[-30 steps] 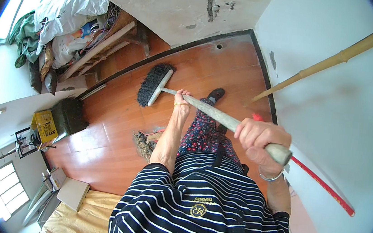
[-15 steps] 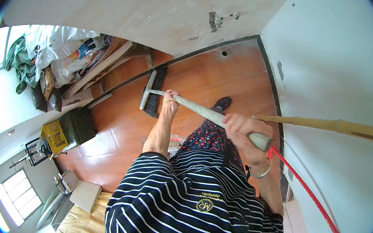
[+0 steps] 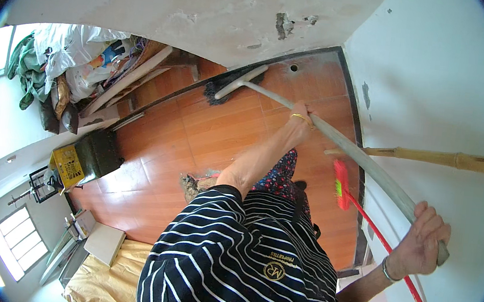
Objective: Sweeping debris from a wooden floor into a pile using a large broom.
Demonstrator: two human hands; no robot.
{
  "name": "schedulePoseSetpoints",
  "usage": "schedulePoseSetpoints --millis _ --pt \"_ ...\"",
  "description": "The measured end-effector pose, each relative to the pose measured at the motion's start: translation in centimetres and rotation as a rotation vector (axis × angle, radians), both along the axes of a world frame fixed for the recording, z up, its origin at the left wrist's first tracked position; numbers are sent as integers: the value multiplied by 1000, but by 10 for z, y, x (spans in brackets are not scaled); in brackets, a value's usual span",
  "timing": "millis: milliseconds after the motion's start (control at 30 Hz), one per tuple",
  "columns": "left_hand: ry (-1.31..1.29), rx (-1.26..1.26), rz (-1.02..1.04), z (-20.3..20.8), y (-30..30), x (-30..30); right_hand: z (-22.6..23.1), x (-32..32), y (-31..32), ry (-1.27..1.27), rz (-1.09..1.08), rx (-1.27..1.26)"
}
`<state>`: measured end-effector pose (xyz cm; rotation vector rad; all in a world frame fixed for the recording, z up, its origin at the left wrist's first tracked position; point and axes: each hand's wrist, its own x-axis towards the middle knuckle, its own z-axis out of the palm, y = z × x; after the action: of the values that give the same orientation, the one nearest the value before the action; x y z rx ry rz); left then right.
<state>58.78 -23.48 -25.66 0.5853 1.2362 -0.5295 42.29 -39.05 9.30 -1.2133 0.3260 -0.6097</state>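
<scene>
A long-handled push broom (image 3: 365,161) slants across the view, its pale wooden handle running from lower right to upper left. The dark-bristled head with a grey bar (image 3: 241,82) rests on the tiled floor along the far wall's base. My left hand (image 3: 301,113), with a gold bracelet at the wrist, is closed round the lower part of the handle. My right hand (image 3: 421,240) grips the handle near its upper end, close to the right wall.
A red brush (image 3: 341,185) with a red stick leans by the right wall, near a bamboo pole (image 3: 441,159). Bags (image 3: 80,63) and boards lie at the left. A dark bin (image 3: 99,159) with a yellow crate (image 3: 68,168) stands below them. A drain hole (image 3: 294,68) shows in the floor.
The broom head has moved right and farther away along the wall. My left hand has gone right and forward; my right hand has swung right and nearer, uncovering the red brush.
</scene>
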Motion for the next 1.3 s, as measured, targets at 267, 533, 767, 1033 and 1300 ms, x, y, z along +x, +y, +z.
schedulePoseSetpoints --millis 267,533,767,1033,1300 --pt "-19 -336 -18 47 -57 -9 29 -41 1 -60 -83 -201" --pt "24 -234 -159 59 -74 -20 35 -70 7 -6 -409 -209" --pt "99 -349 -233 115 -124 -47 89 -106 18 -2 -933 -524" --pt "-104 -112 -880 100 -131 -51 41 -124 62 -273 -604 -73" --pt "3 -101 -796 70 -94 -83 31 -164 127 -53 -857 -162"
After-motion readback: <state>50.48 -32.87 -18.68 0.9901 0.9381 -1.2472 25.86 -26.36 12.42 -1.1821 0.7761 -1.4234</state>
